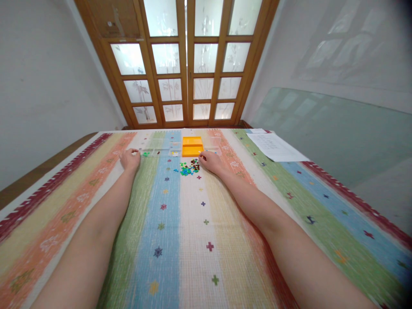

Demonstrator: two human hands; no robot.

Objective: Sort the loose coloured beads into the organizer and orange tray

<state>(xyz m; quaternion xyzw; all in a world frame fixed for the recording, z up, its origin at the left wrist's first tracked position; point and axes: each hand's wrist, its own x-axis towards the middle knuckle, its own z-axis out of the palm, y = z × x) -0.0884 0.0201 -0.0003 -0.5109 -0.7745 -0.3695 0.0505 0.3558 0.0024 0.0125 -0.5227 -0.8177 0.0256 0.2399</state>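
My left hand (130, 159) is at the left end of a clear plastic box (163, 146), its fingers curled and closed at the tips; what they hold, if anything, is too small to make out. A few green pieces (146, 153) lie in the box's near left part, with small dark red and yellow ones further right. An orange two-part tray (192, 150) stands in the middle. My right hand (210, 163) is closed in a pinch by the tray's near right corner, its grip hidden. Just left of it lies a loose pile of small green, blue and dark red pieces (188, 168).
A striped, patterned cloth (180, 249) covers the table. White printed sheets (275, 146) lie at the far right. Beyond the table's far edge are wood-framed glass doors (186, 81). A pale glass panel (331, 133) leans along the right wall.
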